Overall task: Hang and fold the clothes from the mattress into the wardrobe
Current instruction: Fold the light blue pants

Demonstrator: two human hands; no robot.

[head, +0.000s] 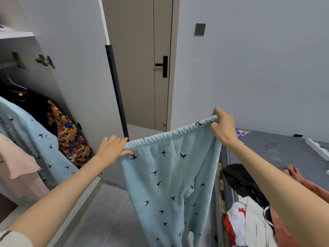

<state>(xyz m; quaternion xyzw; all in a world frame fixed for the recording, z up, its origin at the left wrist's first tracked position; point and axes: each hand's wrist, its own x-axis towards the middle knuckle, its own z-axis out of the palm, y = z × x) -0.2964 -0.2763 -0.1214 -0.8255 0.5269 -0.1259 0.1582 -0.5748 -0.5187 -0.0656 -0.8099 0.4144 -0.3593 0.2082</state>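
Observation:
Light blue fleece trousers [170, 184] printed with small black birds hang in the air in front of me, stretched out by the elastic waistband. My left hand [112, 150] pinches the waistband's left end. My right hand [222, 125] grips its right end, held higher. The legs dangle toward the grey floor. On the left stands the open wardrobe [44, 50], where a matching blue bird-print top [26, 132], a pink garment [16, 166] and a colourful patterned piece [71, 138] hang. The grey mattress [277, 150] lies on the right, with a heap of clothes [249, 211] at its near edge.
The wardrobe door [83, 72] stands open between me and a beige room door [142, 65] with a black handle. A white power strip [318, 148] lies on the mattress at the far right. Grey tiled floor [106, 211] runs between wardrobe and bed.

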